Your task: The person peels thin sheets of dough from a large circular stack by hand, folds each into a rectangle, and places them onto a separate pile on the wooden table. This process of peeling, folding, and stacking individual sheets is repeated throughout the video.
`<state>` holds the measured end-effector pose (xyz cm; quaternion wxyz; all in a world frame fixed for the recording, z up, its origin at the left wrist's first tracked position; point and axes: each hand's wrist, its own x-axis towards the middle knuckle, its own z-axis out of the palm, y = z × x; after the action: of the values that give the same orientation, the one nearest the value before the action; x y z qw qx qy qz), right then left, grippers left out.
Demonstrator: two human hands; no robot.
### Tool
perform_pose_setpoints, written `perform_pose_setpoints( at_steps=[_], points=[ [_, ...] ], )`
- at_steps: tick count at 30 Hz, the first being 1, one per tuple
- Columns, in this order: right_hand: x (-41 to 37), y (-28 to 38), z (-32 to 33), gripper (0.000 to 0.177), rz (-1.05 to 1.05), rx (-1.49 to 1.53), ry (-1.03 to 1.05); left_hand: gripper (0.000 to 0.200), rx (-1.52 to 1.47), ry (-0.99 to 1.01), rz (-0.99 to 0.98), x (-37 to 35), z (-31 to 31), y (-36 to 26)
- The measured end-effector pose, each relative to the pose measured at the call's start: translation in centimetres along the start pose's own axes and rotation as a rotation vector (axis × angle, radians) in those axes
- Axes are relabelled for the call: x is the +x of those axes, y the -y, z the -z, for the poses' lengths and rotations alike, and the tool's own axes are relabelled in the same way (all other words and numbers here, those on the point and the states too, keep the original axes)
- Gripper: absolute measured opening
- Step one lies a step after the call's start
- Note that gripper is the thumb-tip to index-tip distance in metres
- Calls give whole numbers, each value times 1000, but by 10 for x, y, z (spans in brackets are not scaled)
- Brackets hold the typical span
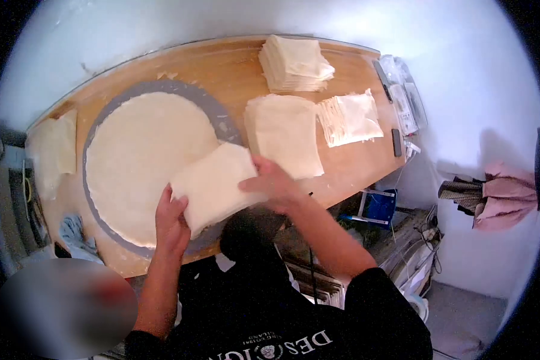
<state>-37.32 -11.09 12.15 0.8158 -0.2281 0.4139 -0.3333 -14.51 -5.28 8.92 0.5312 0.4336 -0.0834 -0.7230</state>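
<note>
Between my two hands is a stack of rectangular dough sheets (216, 183), tilted over the table's near edge. My left hand (173, 221) grips its left end, thumb on top and fingers underneath. At the right end, my right hand (273, 183) has its thumb on the top sheet and its other fingers around the far edge. Behind the stack lies a large round sheet of dough (144, 162) on a grey round board (98, 204); the stack hides part of its lower right side. Close to my right hand is a flat pile of dough sheets (285, 132).
A tall pile of sheets (297, 63) stands at the back, and a smaller pile (354, 118) lies at the right. Pale sheets (54, 150) and a blue-grey cloth (77, 237) lie at the left. Plastic-wrapped items (402, 96) line the right edge of the wooden table (348, 171).
</note>
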Motion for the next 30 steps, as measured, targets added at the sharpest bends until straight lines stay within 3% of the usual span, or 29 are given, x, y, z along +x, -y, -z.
perform_pose_setpoints(
  at_steps=[2,6,10,12,14,19,21,22,24,25,27,30],
  points=[
    [-27,38,17,72,110,-49,-40,65,132,86,-131,14,-44,-1],
    [-71,87,63,72,302,-123,-127,67,208,233,-193,40,-121,17],
    [-63,67,156,67,439,-229,-238,65,457,281,-202,87,-138,81],
    [-46,36,209,62,360,-524,-381,62,634,188,-155,113,-122,129],
    [-41,17,215,57,288,-497,-471,60,616,155,-141,131,-110,155],
    [-44,19,202,45,160,-540,-599,59,681,107,-88,116,-121,140],
    [-45,21,191,44,403,-1339,-923,58,1155,-83,-381,97,-140,128],
    [-41,25,189,44,402,-1340,-921,58,1155,-84,-381,95,-142,125],
    [-28,36,186,42,712,-1681,-772,53,1624,137,-878,94,-145,123],
    [-18,39,187,42,711,-1682,-770,53,1623,135,-877,98,-144,129],
    [6,44,193,43,906,-1838,-599,42,1766,559,-829,110,-140,145],
    [33,42,205,42,829,-1795,-601,34,1891,586,-992,109,-136,153]
  ],
)
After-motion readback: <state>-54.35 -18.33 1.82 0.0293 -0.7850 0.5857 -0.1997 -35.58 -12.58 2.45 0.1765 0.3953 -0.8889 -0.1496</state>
